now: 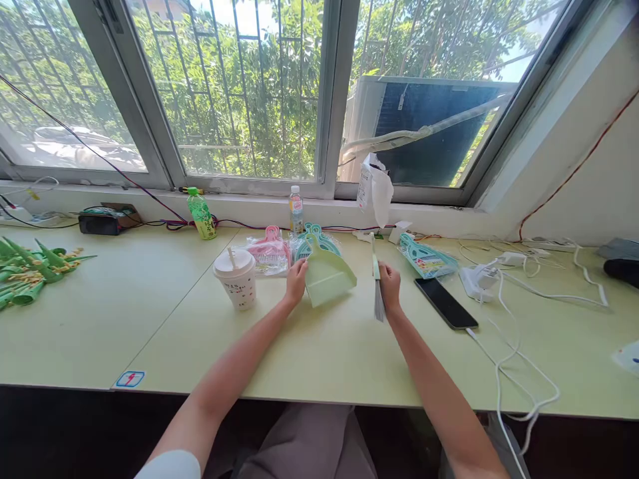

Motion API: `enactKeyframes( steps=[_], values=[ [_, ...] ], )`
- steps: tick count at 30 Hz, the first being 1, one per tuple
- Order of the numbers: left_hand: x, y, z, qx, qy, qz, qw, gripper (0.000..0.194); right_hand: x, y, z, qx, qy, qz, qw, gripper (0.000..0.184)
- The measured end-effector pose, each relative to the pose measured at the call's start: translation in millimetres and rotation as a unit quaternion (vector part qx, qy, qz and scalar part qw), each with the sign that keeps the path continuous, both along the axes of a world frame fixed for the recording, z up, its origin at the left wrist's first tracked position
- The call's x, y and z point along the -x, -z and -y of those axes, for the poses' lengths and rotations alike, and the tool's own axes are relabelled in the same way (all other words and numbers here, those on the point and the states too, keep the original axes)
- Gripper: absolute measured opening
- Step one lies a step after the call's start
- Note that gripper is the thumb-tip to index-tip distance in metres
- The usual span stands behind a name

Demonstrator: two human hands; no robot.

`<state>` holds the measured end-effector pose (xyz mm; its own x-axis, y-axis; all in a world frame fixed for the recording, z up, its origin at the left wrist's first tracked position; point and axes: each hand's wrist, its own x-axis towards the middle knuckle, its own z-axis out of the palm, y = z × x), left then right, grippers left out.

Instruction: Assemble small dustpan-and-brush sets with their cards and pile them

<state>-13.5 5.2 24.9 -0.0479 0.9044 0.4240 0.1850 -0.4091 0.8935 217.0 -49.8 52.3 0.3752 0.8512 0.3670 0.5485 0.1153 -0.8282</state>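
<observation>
I watch strong daylight pour through the window (249, 100) at twelve o'clock, whitening the sky (247, 20); the frame (528, 93) toward two leans, stretched.

Got a plain pale green dustpan (330, 276) by its side in my left hand (296, 281), wide end towards me. Small pale-handled brush (379, 303) is in my right hand (390, 286), turned edge-on, grey bristles below my grip.
</observation>
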Motion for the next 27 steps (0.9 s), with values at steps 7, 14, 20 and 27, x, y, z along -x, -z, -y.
enactKeyframes(
  steps=[7, 14, 20, 27],
  values=[
    [-9.8, 6.9, 6.9, 0.046, 0.058, -0.163, 0.984, 0.042, -57.1, 11.1, -8.8, 0.194, 0.141, 0.36, 0.902, 0.039],
    [-4.4, 1.4, 12.8, 0.041, 0.061, -0.356, 0.931, 0.047, -54.1, 24.5, -13.3, 0.227, 0.093, 0.38, 0.892, 0.031],
    [-3.2, 5.2, 10.8, 0.015, 0.05, -0.437, 0.898, 0.042, -65.9, 25.3, -14.3, 0.235, 0.046, 0.346, 0.907, 0.031],
    [-3.0, 9.6, 10.3, -0.006, 0.047, -0.436, 0.899, 0.039, -68.9, 25.9, -16.3, 0.25, 0.043, 0.354, 0.9, 0.024]
  ],
)
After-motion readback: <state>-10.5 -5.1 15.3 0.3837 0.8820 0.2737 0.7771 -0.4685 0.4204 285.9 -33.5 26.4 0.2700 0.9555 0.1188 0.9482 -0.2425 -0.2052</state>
